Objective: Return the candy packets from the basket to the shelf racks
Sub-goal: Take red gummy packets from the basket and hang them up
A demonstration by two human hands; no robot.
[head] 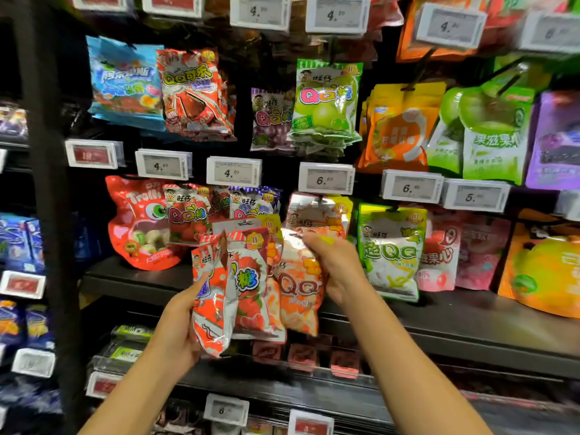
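My left hand [177,328] grips a bunch of red strawberry candy packets [232,287] from below, in front of the lower hanging row. My right hand [337,265] pinches the top edge of an orange candy packet [299,296] just right of that bunch. Above the orange packet, matching orange packets [314,215] hang on a hook under the 6.50 price tag [326,180]. The basket is out of view.
Hanging racks are full of candy bags: a red Trolli bag [138,224] at left, green QQ bags [392,249] at right, green apple bags [326,98] above. A dark shelf ledge [470,321] juts out below. A black upright post [47,183] stands at left.
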